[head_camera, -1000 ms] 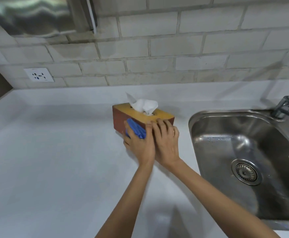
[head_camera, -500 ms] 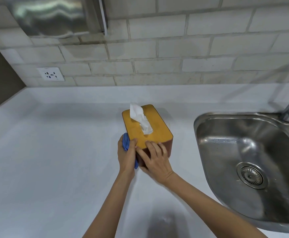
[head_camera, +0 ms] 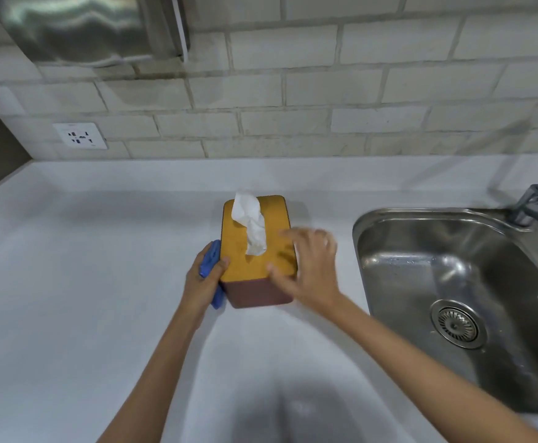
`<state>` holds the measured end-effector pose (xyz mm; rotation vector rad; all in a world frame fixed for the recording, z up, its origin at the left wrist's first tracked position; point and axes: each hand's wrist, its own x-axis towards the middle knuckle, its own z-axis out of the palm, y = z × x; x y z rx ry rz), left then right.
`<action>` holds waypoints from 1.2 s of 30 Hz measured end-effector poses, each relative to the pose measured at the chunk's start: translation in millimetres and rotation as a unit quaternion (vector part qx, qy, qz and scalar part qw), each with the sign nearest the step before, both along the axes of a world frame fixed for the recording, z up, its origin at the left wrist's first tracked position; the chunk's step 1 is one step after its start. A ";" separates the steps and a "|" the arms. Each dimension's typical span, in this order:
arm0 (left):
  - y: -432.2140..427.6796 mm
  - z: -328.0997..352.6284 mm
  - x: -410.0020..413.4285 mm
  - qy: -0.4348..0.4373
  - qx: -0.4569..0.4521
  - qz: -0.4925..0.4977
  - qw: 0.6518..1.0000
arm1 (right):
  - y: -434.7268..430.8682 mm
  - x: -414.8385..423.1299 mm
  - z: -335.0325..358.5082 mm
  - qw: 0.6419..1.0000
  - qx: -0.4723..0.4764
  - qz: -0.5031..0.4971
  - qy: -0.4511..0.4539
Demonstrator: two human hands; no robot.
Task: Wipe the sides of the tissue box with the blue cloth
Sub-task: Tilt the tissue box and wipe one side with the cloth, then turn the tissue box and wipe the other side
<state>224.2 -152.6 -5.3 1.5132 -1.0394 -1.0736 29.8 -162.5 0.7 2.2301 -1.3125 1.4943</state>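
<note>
The two forearms enter from the near edge of the white tabletop [head_camera: 69, 282] and converge on the tissue box [head_camera: 256, 251], which stands flat on the tabletop just left of the sink [head_camera: 453, 282], its short end facing the person.

Left hand [head_camera: 202, 279]: the grip is closed around the blue cloth [head_camera: 210, 260], with the thumb hooked over the top edge of the box. The cloth is pressed between the palm and the left long side of the box. The cloth appears soft and bunched; it should conform to the flat wall and the rounded corner without resistance.

Right hand [head_camera: 309, 266]: the grip is apart, fingers spread and blurred, over the right edge of the lid. Whether the fingertips touch the box cannot be told.

Handling judgement:
- The box appears rigid, with a yellow-brown lid and a dark red body. The walls look smooth, so the cloth should slide easily.
- A tissue-filled box is probably light and may skid or rotate on the smooth tabletop under a sideways wipe.
- Brace it from above or against the opposite long side, at the lid edge.
- Keep clear of the white tissue [head_camera: 251, 225] protruding from the slot; it is thin and would tear or pull out.

Beyond the box, the tabletop meets the tiled wall [head_camera: 293, 91].
</note>
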 end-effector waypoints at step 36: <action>-26.6 13.8 -0.9 0.072 0.102 0.152 0.980 | -55.8 -76.7 13.6 0.795 0.553 0.101 -0.227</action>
